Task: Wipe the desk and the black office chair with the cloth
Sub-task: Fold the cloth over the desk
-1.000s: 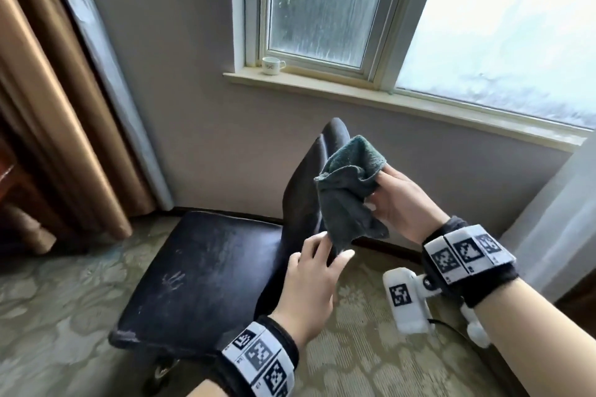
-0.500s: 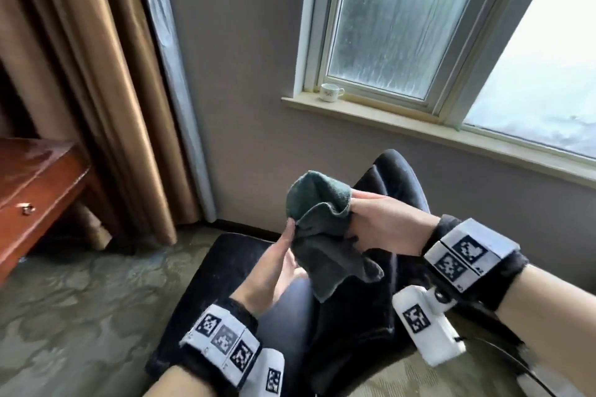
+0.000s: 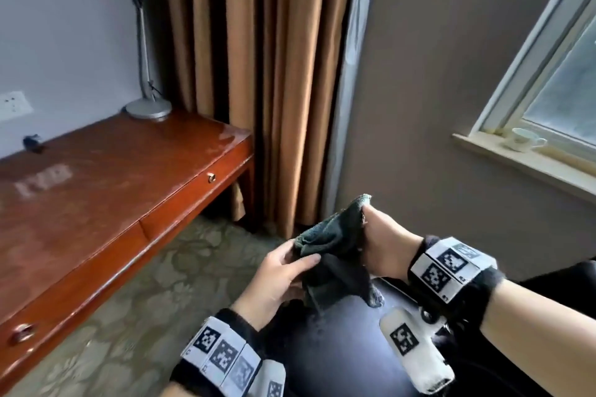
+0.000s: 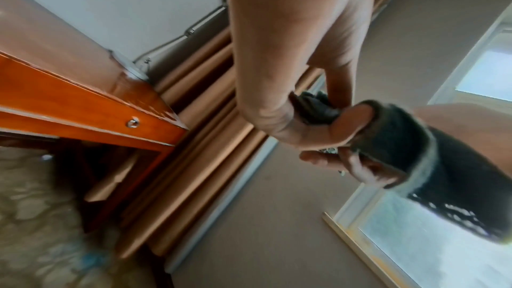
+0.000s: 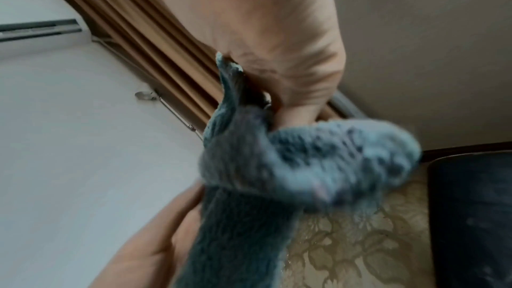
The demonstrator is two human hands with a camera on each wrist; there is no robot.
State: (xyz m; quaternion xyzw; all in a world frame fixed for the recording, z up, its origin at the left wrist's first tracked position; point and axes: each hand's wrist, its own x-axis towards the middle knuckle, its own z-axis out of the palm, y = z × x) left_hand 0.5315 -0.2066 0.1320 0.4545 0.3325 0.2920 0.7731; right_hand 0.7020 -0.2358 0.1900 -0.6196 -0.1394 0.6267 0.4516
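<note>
The surface (image 3: pixel 96 190) stands left of both hands, apart from them. The chair (image 3: pixel 342 342) sits below them. The cloth (image 3: pixel 335 255) hangs between: right hand (image 3: pixel 383 248) grips its top, left hand (image 3: pixel 274 280) pinches its lower fold.

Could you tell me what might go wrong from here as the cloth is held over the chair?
The cloth is bunched between the left hand and right hand, so it may wipe unevenly. A loose corner dangles over the black chair and could drag. On the desk, the lamp base might get knocked.
</note>
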